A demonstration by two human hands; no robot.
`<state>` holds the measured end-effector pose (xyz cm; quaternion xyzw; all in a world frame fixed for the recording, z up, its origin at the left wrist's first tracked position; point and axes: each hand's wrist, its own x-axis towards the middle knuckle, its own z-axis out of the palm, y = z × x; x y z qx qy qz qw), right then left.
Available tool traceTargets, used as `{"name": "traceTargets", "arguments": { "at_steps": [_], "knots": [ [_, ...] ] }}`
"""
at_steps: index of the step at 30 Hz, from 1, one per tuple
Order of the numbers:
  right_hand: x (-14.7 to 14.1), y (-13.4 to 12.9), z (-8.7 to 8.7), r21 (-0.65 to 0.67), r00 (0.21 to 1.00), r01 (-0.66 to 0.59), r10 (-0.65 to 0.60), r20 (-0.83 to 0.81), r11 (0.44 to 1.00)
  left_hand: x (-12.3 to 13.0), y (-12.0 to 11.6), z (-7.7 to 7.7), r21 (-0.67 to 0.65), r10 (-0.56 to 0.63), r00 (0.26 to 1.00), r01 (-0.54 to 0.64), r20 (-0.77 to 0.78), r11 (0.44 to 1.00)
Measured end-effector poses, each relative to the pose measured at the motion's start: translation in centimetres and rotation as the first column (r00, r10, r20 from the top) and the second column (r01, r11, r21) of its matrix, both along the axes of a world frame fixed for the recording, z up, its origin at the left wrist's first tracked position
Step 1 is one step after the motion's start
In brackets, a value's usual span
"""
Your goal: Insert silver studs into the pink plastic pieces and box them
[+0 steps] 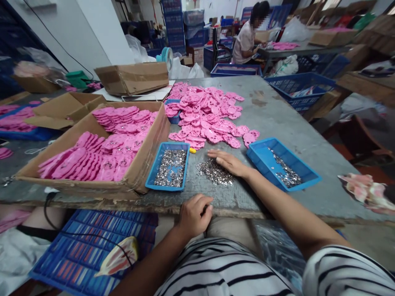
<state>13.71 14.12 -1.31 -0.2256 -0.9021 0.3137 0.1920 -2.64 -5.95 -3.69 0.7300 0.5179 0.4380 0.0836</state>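
Note:
My right hand (230, 162) lies flat with fingers stretched over a loose pile of small shiny metal pieces (216, 174) on the grey table, touching its far side. By the table's front edge, my left hand (196, 216) is curled closed; its palm is hidden, so what it holds, if anything, does not show. Left of the pile stands a blue tray (148, 181) with many such pieces. On the right, another blue tray (259, 158) has a smaller heap at one side. Behind them spreads a mound of pink flat shaped pieces (210, 119).
A cardboard box (145, 164) at left holds stacked pink pieces. A small yellow object (192, 150) lies beside the left tray. Another cardboard box (132, 80) stands behind. Patterned fabric or paper (359, 187) lies at right. A co-worker (247, 41) sits at a far table.

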Motion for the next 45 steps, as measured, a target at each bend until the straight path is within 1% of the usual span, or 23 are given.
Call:
{"name": "traceTargets", "arguments": {
  "at_steps": [2, 4, 7, 9, 10, 11, 12, 13, 14, 16, 17, 19, 21, 24, 27, 29, 31, 32, 34, 36, 38, 41, 45],
  "knots": [
    [1.0, 0.4, -0.5, 0.036, 0.986, 0.168, -0.169, 0.008, 0.985, 0.0, 0.0, 0.0, 0.011, -0.005, 1.000, 0.005, 0.008, 1.000],
    [1.5, 0.7, -0.9, 0.067, 0.969, 0.233, -0.237, 0.067, 0.970, -0.1, 0.0, 0.0, 0.020, -0.006, 1.000, 0.006, 0.014, 1.000],
    [1.4, 0.3, -1.1, 0.105, 0.971, 0.182, -0.195, 0.136, 0.978, -0.1, 0.0, 0.1, 0.015, -0.002, 1.000, 0.002, 0.018, 1.000],
    [1.1, -0.2, -1.1, 0.099, 0.981, 0.129, -0.141, 0.130, 0.987, -0.1, -0.1, 0.2, 0.010, 0.003, 1.000, -0.003, 0.020, 1.000],
    [1.1, -0.4, -1.2, 0.094, 0.985, 0.123, -0.134, 0.113, 0.988, -0.1, -0.1, 0.2, 0.009, 0.004, 1.000, -0.004, 0.022, 1.000],
    [1.1, -0.5, -1.2, 0.097, 0.984, 0.147, -0.156, 0.090, 0.984, -0.1, -0.1, 0.1, 0.011, 0.004, 1.000, -0.004, 0.023, 1.000],
    [1.3, -0.5, -1.3, 0.110, 0.974, 0.209, -0.217, 0.064, 0.972, -0.1, -0.1, 0.1, 0.014, 0.003, 1.000, -0.004, 0.025, 1.000],
    [1.5, -0.5, -1.5, 0.133, 0.950, 0.304, -0.311, 0.039, 0.943, -0.1, -0.1, 0.1, 0.018, 0.003, 1.000, -0.003, 0.027, 1.000],
    [1.9, -0.4, -1.6, 0.161, 0.906, 0.414, -0.422, 0.018, 0.896, -0.1, 0.0, 0.0, 0.023, 0.001, 1.000, -0.002, 0.027, 1.000],
    [2.7, -0.3, -2.0, 0.207, 0.793, 0.598, -0.609, -0.014, 0.774, -0.1, 0.0, -0.1, 0.028, 0.001, 1.000, -0.002, 0.028, 1.000],
    [3.2, -0.3, -2.1, 0.223, 0.744, 0.656, -0.667, -0.028, 0.722, -0.1, 0.0, -0.1, 0.028, 0.001, 1.000, -0.002, 0.028, 1.000],
    [4.1, -0.6, -2.3, 0.242, 0.682, 0.719, -0.728, -0.070, 0.651, -0.1, -0.1, -0.1, 0.025, 0.000, 1.000, -0.001, 0.028, 1.000],
    [5.2, -1.1, -2.4, 0.236, 0.638, 0.764, -0.757, -0.138, 0.601, -0.1, -0.1, -0.1, 0.019, -0.001, 1.000, 0.000, 0.031, 1.000],
    [7.0, -1.8, -2.6, 0.153, 0.557, 0.831, -0.794, -0.245, 0.535, -0.2, -0.1, -0.1, 0.015, -0.006, 0.999, 0.006, 0.033, 1.000],
    [8.4, -1.9, -2.9, 0.029, 0.481, 0.868, -0.824, -0.300, 0.496, -0.2, -0.2, -0.2, 0.020, -0.012, 0.999, 0.012, 0.034, 1.000],
    [8.8, -1.6, -2.8, 0.011, 0.469, 0.875, -0.841, -0.270, 0.484, -0.3, -0.2, -0.3, 0.025, -0.019, 0.999, 0.019, 0.034, 1.000],
    [8.5, -1.0, -2.2, 0.066, 0.469, 0.883, -0.867, -0.167, 0.464, -0.3, -0.1, -0.3, 0.031, -0.030, 0.999, 0.029, 0.031, 0.999],
    [8.1, -0.6, -1.8, 0.116, 0.463, 0.884, -0.882, -0.085, 0.453, -0.3, -0.1, -0.3, 0.032, -0.034, 0.999, 0.033, 0.029, 0.999],
    [7.1, 0.3, -0.9, 0.221, 0.430, 0.871, -0.898, 0.087, 0.439, -0.3, -0.1, -0.2, 0.032, -0.036, 0.999, 0.035, 0.025, 0.999],
    [5.8, 1.3, 0.0, 0.289, 0.390, 0.853, -0.899, 0.200, 0.434, -0.3, -0.1, -0.2, 0.031, -0.032, 0.999, 0.031, 0.024, 0.999],
    [4.8, 2.2, 0.6, 0.317, 0.353, 0.853, -0.906, 0.233, 0.414, -0.3, -0.1, -0.2, 0.033, -0.030, 0.999, 0.029, 0.028, 0.999],
    [3.8, 3.3, 1.2, 0.333, 0.295, 0.868, -0.922, 0.249, 0.368, -0.3, -0.1, -0.2, 0.033, -0.036, 0.999, 0.035, 0.036, 0.999],
    [3.4, 3.9, 2.0, 0.354, 0.265, 0.870, -0.932, 0.249, 0.342, -0.4, -0.1, -0.3, 0.051, -0.046, 0.998, 0.044, 0.032, 0.998]
  ]
}}
